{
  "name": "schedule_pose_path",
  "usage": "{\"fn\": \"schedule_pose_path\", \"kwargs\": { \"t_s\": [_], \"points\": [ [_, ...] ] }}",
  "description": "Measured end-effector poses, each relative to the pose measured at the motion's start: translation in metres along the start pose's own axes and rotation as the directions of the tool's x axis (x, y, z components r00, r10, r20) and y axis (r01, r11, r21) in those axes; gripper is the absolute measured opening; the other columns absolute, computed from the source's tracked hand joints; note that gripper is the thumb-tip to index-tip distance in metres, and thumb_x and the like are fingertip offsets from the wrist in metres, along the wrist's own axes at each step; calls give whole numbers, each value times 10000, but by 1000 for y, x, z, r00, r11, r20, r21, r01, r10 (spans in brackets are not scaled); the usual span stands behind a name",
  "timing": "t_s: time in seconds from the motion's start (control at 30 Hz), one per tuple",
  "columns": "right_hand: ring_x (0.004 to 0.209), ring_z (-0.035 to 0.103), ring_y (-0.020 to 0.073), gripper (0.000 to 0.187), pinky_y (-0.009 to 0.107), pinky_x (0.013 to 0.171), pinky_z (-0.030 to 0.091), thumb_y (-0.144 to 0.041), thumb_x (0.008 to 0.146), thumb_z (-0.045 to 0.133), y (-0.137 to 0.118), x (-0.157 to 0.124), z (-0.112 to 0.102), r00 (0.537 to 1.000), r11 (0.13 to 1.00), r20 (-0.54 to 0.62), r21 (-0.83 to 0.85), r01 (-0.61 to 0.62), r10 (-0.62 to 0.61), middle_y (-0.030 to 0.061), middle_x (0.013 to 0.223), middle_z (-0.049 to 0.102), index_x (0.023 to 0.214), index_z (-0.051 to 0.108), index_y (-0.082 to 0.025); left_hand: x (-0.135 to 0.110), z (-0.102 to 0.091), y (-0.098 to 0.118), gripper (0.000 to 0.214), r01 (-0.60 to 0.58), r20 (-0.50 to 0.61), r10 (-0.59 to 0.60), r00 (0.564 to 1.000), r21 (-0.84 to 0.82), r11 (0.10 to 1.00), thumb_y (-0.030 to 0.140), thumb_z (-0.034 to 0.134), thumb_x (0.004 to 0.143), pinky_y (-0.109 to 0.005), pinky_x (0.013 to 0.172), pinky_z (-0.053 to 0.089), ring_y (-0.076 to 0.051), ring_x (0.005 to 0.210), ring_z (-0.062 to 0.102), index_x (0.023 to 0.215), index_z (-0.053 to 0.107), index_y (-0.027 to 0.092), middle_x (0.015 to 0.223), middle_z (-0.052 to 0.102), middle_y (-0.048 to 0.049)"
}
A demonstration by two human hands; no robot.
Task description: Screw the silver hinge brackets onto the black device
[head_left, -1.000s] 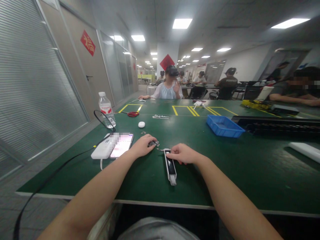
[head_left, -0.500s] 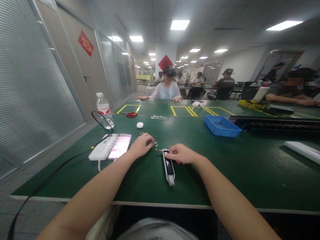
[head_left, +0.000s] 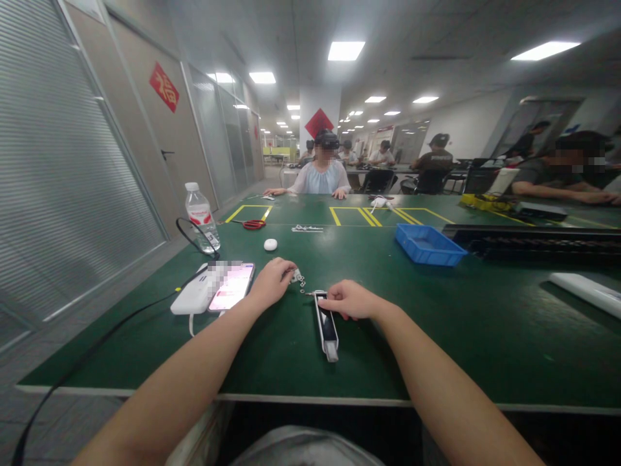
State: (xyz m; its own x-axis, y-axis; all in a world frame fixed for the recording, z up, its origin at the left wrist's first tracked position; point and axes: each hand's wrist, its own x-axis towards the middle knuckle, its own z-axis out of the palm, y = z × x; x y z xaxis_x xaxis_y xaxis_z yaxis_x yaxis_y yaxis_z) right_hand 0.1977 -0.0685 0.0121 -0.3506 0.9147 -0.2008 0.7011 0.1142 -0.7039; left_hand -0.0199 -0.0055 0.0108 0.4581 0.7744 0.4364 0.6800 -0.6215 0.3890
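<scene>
Head view: left hand (head_left: 272, 283) on the green surface (head_left: 460, 323), fingers pinched narrow on a small metal piece (head_left: 297, 277) near the phone (head_left: 231, 286). Right hand (head_left: 352, 299) touches the far end of the slim device (head_left: 326, 325); whether its curled fingers grip it, I cannot tell.

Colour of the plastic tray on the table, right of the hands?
Blue tray; it shows clearly in the head view.

Beside the left hand (head_left: 272, 282), small metal pieces (head_left: 301, 281) are too tiny to identify; its grip hides anything held. A pixelated patch masks the top of the phone (head_left: 233, 294); the tabletop (head_left: 485, 336) runs off frame right.
</scene>
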Motion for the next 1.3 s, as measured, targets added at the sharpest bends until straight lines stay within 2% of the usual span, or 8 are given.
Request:
{"fn": "schedule_pose_path", "kwargs": {
  "t_s": [0.17, 0.47, 0.67, 0.9, 1.1, 1.17, 1.23, 1.3],
  "points": [
    [320, 420, 52, 424, 154, 324, 309, -567, 783, 509, 2, 1, 0, 1000, 1000, 7, 3, 3, -3, -47, 440, 496, 652, 521, -164, 1, 4, -5, 184, 22, 8, -22, 1000, 42, 999, 195, 445, 849, -321, 816, 446, -196, 896, 552, 939, 604, 170, 907, 589, -60],
    [324, 423, 58, 433, 165, 325, 308, -579, 782, 504, 0, 0, -1, 1000, 1000, 7, -10, 0, 0, -41, 442, 502, 654, 525, -166, 1, 7, -14, 174, 158, 6, -162, 987, 164, 974, 197, 446, 847, -314, 767, 459, -207, 859, 578, 939, 589, 160, 915, 596, -81],
    [321, 421, 57, 429, 164, 328, 313, -576, 781, 508, -3, -1, 0, 1000, 1000, 6, -19, -7, 7, -45, 439, 495, 654, 519, -166, -1, 8, -14, 199, 124, 48, -137, 989, 214, 969, 221, 447, 861, -337, 818, 452, -231, 957, 573, 988, 592, 173, 1009, 604, -90],
    [324, 420, 53, 427, 162, 337, 318, -577, 772, 521, -5, -2, -1, 1000, 1000, 2, -12, -24, 24, -53, 433, 489, 659, 530, -165, -1, 7, -12, 215, 133, 71, -151, 986, 219, 967, 220, 434, 870, -352, 817, 460, -237, 943, 583, 1000, 596, 164, 1007, 619, -98],
    [318, 412, 53, 397, 160, 322, 303, -540, 778, 529, -7, -3, -3, 999, 999, 9, 1, -36, 36, -51, 429, 493, 638, 517, -169, -1, 10, -21, 222, 131, 66, -151, 986, 241, 962, 197, 407, 874, -345, 820, 455, -229, 944, 578, 977, 602, 169, 999, 615, -95],
    [317, 412, 51, 397, 158, 324, 300, -539, 779, 529, -6, -3, -2, 999, 999, 9, -1, -38, 38, -50, 429, 495, 641, 519, -167, 1, 7, -17, 217, 121, 48, -138, 989, 256, 959, 201, 408, 876, -345, 815, 455, -223, 913, 574, 944, 610, 165, 965, 613, -95],
    [317, 413, 50, 401, 157, 328, 299, -544, 779, 529, -5, -2, -2, 999, 999, 8, -1, -39, 39, -52, 426, 494, 643, 516, -167, 1, -2, -3, 212, 82, 4, -86, 996, 273, 959, 224, 419, 879, -351, 819, 453, -219, 890, 563, 909, 620, 165, 929, 609, -90],
    [315, 412, 51, 405, 159, 329, 298, -550, 778, 526, -4, -1, -1, 999, 999, 9, 3, -34, 34, -54, 424, 490, 645, 511, -168, -6, -15, 19, 203, -31, -61, 47, 997, 237, 971, 262, 447, 876, -357, 837, 453, -216, 914, 549, 933, 624, 180, 942, 609, -82]
  ]
}}
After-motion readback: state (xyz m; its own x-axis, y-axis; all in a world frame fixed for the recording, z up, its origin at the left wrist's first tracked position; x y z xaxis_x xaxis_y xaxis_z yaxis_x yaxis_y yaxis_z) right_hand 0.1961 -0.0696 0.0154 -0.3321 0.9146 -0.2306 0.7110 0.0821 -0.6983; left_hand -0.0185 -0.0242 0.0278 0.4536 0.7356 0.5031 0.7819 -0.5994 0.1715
